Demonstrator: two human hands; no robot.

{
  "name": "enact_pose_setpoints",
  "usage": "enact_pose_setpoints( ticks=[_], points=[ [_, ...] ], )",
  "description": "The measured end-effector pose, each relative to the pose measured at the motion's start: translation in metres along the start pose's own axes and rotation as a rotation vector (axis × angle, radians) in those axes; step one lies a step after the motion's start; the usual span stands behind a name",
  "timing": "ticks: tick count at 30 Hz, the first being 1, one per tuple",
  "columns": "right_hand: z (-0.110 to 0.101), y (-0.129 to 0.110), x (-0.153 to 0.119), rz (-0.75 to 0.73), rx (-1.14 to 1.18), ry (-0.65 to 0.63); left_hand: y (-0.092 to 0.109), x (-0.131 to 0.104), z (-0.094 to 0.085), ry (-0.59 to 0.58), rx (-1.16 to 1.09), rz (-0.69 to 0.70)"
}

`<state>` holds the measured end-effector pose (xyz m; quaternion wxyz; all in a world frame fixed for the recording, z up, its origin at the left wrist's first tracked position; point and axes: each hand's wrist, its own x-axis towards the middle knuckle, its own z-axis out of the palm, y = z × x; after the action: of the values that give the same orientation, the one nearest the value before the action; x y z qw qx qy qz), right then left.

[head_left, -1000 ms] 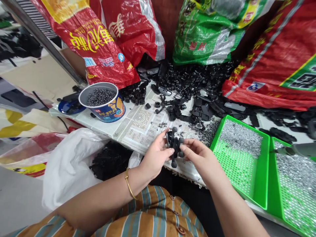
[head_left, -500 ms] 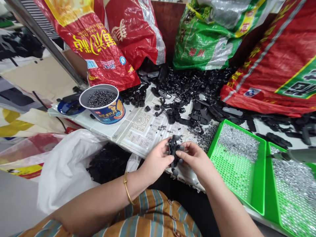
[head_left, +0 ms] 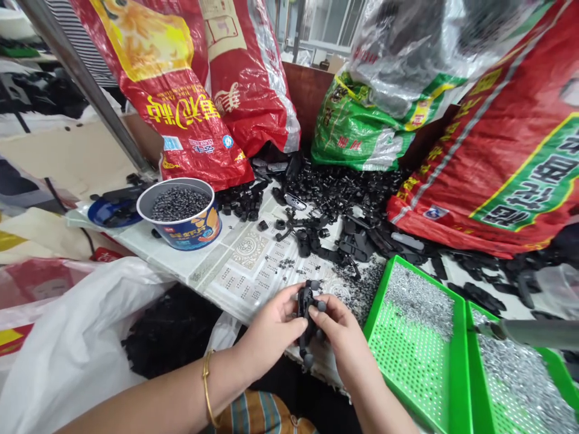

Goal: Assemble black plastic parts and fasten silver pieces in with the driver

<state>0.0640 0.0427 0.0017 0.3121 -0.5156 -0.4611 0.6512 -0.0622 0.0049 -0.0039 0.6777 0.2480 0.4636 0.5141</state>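
Note:
A small black plastic assembly (head_left: 308, 313) with round grey-black knobs at its ends is held between both hands, just above the table's front edge. My left hand (head_left: 271, 319) grips it from the left, thumb across its lower part. From the right, my right hand (head_left: 337, 322) pinches it near the side knobs, thumb and fingers closed on it. Its exact kind I cannot make out. Small loose black bits (head_left: 289, 263) lie on the patterned tabletop (head_left: 239, 283) beyond the hands.
A tub (head_left: 190, 232) of small dark pieces stands at left. Green perforated trays (head_left: 377, 295) with silvery screws or pins lie at right, a grey tool (head_left: 543, 333) over one. Black parts (head_left: 357, 241) heap before red sacks (head_left: 271, 114) and a green sack (head_left: 357, 144). A white bag (head_left: 90, 307) hangs at left.
The camera view has tilted up, so the scene sits lower in the picture. Both hands keep hold of the black assembly, with little change in grip.

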Motion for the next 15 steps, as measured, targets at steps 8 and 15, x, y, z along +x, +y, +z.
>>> enact_pose_setpoints(
  ticks=[8,15],
  points=[
    [0.0037,-0.002,0.0054,-0.016,-0.021,0.018,0.005,0.0036,-0.0051,-0.003,-0.051,0.012],
    [0.0027,0.0045,0.0048,0.043,0.0,0.01,0.0008,0.0001,-0.003,-0.018,-0.039,0.01]
  ],
)
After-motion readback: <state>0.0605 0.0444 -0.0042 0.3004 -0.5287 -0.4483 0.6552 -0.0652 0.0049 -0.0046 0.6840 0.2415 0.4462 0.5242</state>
